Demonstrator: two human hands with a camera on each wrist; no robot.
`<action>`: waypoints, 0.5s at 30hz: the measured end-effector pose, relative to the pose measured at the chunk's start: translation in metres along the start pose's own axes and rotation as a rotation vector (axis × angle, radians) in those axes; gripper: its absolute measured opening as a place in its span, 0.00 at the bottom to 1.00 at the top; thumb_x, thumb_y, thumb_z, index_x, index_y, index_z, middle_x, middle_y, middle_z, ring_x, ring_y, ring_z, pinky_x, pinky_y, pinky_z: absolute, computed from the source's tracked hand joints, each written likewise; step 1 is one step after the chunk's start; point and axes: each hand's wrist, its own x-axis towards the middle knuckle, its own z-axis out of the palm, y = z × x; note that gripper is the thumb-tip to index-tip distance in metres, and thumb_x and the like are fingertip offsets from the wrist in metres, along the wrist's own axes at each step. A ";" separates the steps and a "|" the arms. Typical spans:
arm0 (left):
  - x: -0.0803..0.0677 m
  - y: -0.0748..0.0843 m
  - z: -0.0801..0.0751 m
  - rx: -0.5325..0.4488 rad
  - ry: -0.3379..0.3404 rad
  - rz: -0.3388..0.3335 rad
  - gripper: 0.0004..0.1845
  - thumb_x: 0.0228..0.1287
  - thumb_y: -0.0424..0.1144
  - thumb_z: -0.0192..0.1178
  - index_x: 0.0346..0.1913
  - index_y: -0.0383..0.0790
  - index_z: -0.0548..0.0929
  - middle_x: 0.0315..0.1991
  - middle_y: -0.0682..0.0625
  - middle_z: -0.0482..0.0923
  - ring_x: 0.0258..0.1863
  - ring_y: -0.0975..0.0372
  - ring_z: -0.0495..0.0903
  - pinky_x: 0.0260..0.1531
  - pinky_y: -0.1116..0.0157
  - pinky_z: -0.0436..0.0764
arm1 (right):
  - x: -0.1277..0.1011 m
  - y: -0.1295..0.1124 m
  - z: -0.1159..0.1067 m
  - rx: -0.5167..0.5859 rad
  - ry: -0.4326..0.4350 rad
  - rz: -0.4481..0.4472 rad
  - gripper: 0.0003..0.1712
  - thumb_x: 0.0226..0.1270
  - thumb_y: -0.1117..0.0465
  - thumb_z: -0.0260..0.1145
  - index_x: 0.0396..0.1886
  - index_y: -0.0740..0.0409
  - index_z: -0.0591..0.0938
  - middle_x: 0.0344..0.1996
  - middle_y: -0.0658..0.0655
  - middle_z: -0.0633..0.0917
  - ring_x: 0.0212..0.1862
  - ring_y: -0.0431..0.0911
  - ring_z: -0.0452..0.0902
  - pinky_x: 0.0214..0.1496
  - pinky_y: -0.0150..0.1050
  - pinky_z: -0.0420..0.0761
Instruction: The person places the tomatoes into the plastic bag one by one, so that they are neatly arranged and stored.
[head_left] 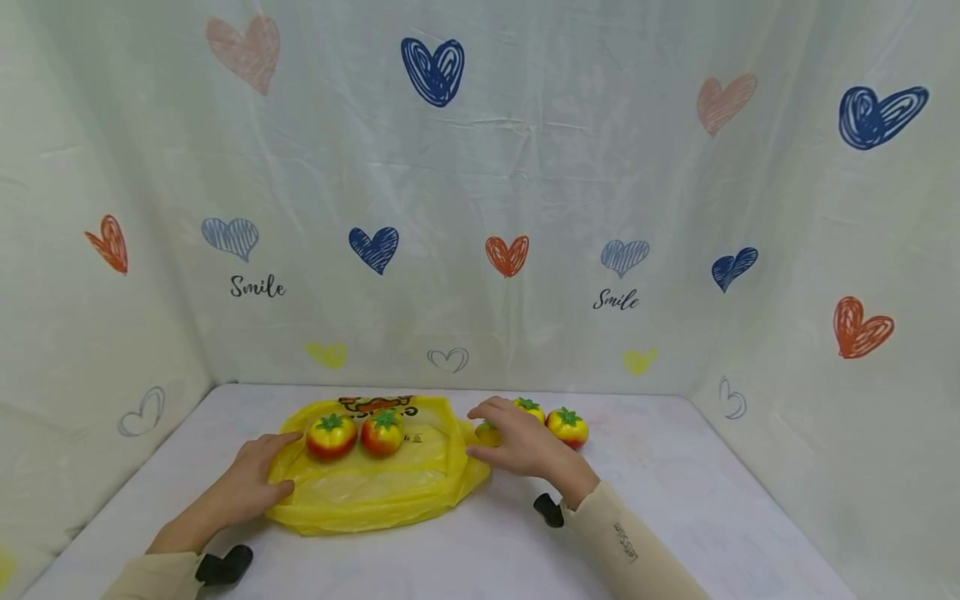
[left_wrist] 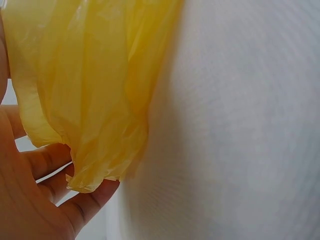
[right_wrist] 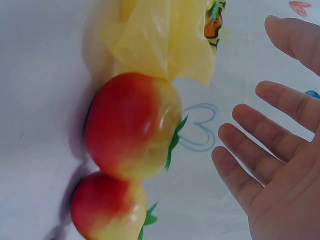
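My right hand (head_left: 521, 440), fingers spread, hovers near the fruit (right_wrist: 135, 125); my left hand (head_left: 255, 479), fingers apart, touches the yellow bag (head_left: 367, 504); I advise gentle cupping.

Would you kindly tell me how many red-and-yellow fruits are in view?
5: a left fruit and a right fruit on the yellow bag; further right, a part-hidden fruit behind the right hand, a rear fruit and a rightmost fruit. The hand may hide more.

Room before bag (head_left: 360, 496); fruits (head_left: 332, 440) atop
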 end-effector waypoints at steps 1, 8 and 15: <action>0.000 0.000 0.000 0.000 0.001 0.000 0.38 0.48 0.37 0.65 0.65 0.30 0.66 0.58 0.32 0.65 0.53 0.42 0.64 0.53 0.37 0.66 | -0.002 0.002 -0.001 0.001 0.007 -0.002 0.30 0.62 0.39 0.63 0.59 0.48 0.76 0.56 0.46 0.75 0.56 0.43 0.72 0.60 0.44 0.73; -0.001 0.000 0.000 -0.005 -0.005 0.004 0.38 0.48 0.37 0.65 0.64 0.30 0.66 0.58 0.31 0.65 0.53 0.42 0.63 0.53 0.36 0.66 | -0.015 0.018 -0.003 0.013 0.054 -0.002 0.28 0.61 0.40 0.64 0.57 0.48 0.77 0.55 0.46 0.76 0.54 0.44 0.72 0.58 0.45 0.74; -0.001 -0.001 0.000 -0.004 0.001 0.016 0.37 0.49 0.37 0.64 0.64 0.29 0.66 0.58 0.32 0.65 0.53 0.42 0.63 0.53 0.36 0.66 | -0.025 0.029 -0.005 0.037 0.078 0.014 0.27 0.61 0.46 0.66 0.57 0.52 0.77 0.53 0.49 0.77 0.50 0.47 0.73 0.55 0.44 0.75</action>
